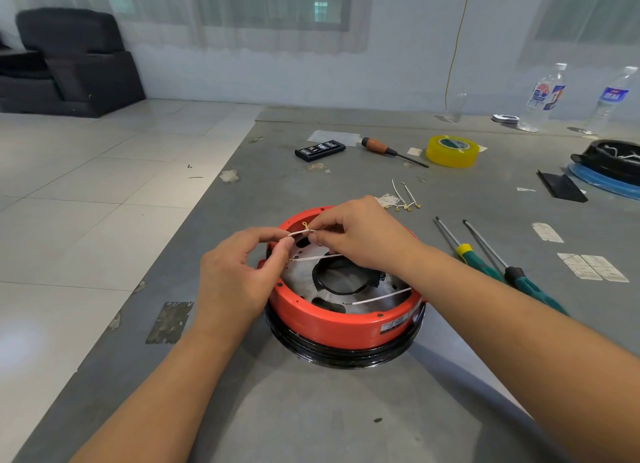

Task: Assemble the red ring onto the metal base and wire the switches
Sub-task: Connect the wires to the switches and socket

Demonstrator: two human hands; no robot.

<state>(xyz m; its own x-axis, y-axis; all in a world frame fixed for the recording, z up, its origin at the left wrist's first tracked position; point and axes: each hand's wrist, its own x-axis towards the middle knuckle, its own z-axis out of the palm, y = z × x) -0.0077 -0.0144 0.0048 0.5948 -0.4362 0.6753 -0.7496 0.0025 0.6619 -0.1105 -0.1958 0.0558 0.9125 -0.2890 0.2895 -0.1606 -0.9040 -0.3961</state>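
The red ring [341, 319] already sits on the metal base [381, 298], near the middle of the grey worktop [311, 410]. Above its far rim, the left hand [239, 275] and right hand [360, 235] each pinch one short white wire [299, 233] in a narrow fingertip grip. It looks light and springy, best held just behind its small brass terminal [305, 224], which likely bends easily.

A pale wall [311, 78] runs across the back, with sheer curtains [263, 15] over a window [322, 2]. White floor tiles [86, 171] lie left, glossy with daylight. A dark armchair [65, 60] sits in the far-left corner.
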